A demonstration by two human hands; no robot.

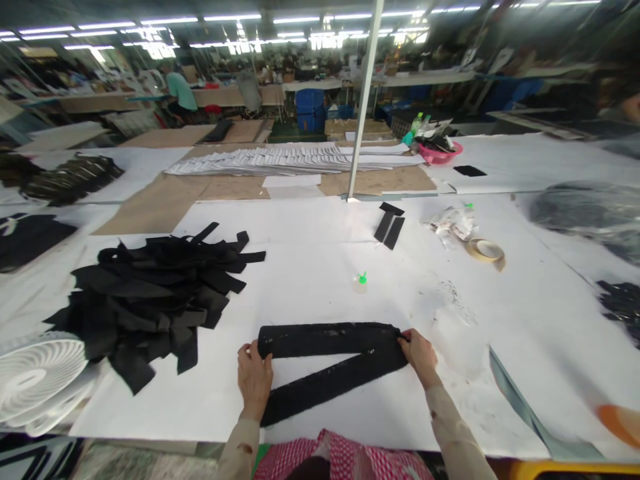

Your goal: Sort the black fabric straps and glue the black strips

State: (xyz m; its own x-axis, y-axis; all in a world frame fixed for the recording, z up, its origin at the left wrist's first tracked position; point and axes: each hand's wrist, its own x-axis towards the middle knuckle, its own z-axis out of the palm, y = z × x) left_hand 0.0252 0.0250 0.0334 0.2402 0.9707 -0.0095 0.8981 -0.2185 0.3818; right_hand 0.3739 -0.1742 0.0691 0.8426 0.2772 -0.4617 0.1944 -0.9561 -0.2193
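Two lengths of a black fabric strip (325, 340) lie in a sideways V on the white table in front of me, meeting at the right. My left hand (255, 377) pinches the left end of the upper length, its thumb at the lower edge. At the meeting point, my right hand (418, 355) grips the black fabric between thumb and fingers. The lower length slants down to the left, and its end lies beside my left wrist. Pale specks mark the cloth. Just beyond it stands a small clear bottle with a green tip (361, 283).
A heap of black strips (155, 287) lies to the left, with a white plastic basket (40, 380) nearer me. Toward the right are a tape roll (485, 250), crumpled scraps (453, 222) and small black pieces (390, 227). A white pole (365, 100) rises at the table's far side.
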